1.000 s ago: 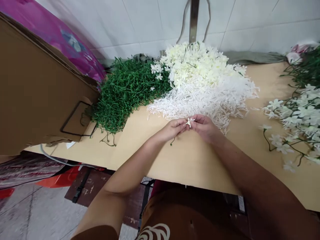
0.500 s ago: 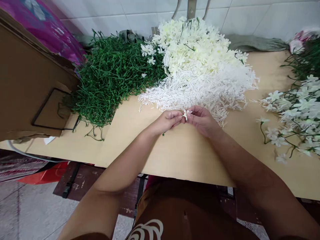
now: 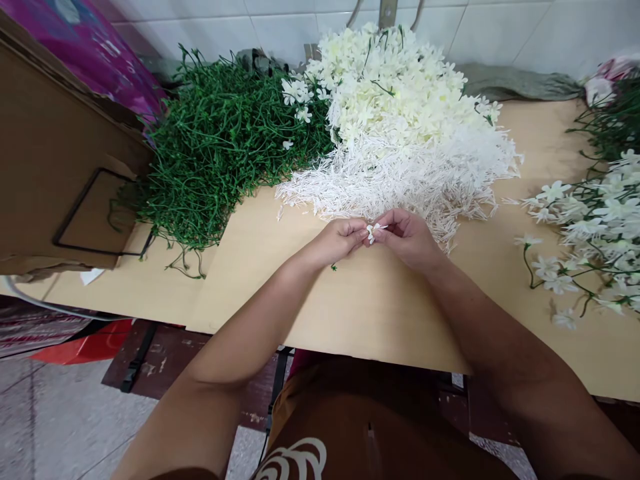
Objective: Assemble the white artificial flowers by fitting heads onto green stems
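Observation:
Pinched between my two hands is a small white flower [image 3: 371, 232], just in front of a heap of thin white pieces [image 3: 400, 177]. My left hand [image 3: 341, 241] is closed at the flower's left side, and a small green tip [image 3: 334, 267] shows below it. My right hand [image 3: 406, 237] is closed at the flower's right side, with a thin white piece between its fingertips. Behind the thin pieces rises a pile of cream-white blossoms [image 3: 395, 87]. Green stems [image 3: 225, 133] lie heaped to the left.
At the right lie white flowers on green stems [image 3: 600, 233], with more greenery [image 3: 613, 120] behind. A cardboard box [image 3: 55, 160] with a black wire frame [image 3: 75, 213] stands left on the wooden table [image 3: 320, 313]. A tiled wall [image 3: 290, 33] closes the back.
The flower between my fingers has turned slightly, and the green tip below my left hand has shifted a little right. Both hands stay nearly in place; the view has shifted slightly.

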{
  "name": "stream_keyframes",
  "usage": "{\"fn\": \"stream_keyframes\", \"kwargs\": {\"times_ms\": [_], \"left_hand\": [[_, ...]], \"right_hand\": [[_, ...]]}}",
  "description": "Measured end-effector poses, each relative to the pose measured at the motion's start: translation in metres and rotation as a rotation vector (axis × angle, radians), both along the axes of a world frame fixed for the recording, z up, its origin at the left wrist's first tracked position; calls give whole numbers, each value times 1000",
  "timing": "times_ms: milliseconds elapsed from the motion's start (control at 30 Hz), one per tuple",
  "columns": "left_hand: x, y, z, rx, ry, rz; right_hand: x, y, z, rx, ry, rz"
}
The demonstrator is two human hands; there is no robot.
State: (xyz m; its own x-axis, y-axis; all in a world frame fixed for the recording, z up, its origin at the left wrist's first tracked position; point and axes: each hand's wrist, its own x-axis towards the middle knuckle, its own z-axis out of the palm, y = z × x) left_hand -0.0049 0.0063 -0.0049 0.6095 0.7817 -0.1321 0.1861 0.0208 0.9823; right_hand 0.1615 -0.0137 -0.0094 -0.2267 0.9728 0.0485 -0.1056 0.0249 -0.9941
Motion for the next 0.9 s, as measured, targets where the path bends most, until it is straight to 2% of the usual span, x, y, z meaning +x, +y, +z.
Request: {"fn": "stream_keyframes", "kwargs": {"times_ms": [300, 600, 900], "left_hand": [[1, 0, 5, 31, 47, -37], [1, 2, -1, 57, -5, -59], [1, 1, 2, 63, 87, -39]], "right_hand": [[0, 2, -2, -102, 16, -58], [3, 4, -5, -143, 55, -30], [-3, 0, -3, -51, 3, -9]]}}
